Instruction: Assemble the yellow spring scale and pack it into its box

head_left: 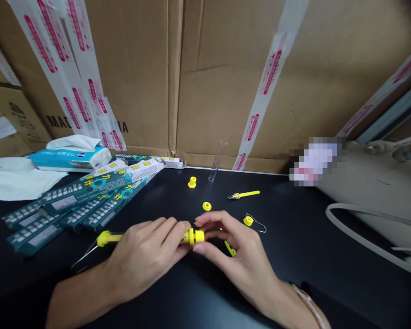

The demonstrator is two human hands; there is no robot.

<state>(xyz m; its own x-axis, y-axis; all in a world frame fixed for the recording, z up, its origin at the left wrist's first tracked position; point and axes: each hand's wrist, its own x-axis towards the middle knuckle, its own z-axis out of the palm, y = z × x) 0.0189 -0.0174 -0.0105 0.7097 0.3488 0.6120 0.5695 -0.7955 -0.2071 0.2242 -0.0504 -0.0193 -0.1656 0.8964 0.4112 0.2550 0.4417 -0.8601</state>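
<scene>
My left hand [154, 249] is wrapped round a yellow spring scale [106, 238], which lies sideways with its metal hook pointing left. At its right end a yellow cap [199, 236] sticks out. My right hand [238, 256] curves beside that cap, thumb and fingers apart, close to it or just touching. Another small yellow piece [230, 248] shows partly behind my right fingers. Beyond the hands are a yellow ring [207, 206], a yellow plug [192, 182], a clear tube [218, 161] with a scale, a yellow strip [248, 194] with a metal end, and a yellow cap with a wire hook [256, 223].
Several dark green printed boxes [68, 201] are piled at the left, near a tissue pack [70, 157]. A large cardboard box [205, 82] stands along the back of the black table [294, 256]. A beige bag [370, 183] with a strap lies at the right.
</scene>
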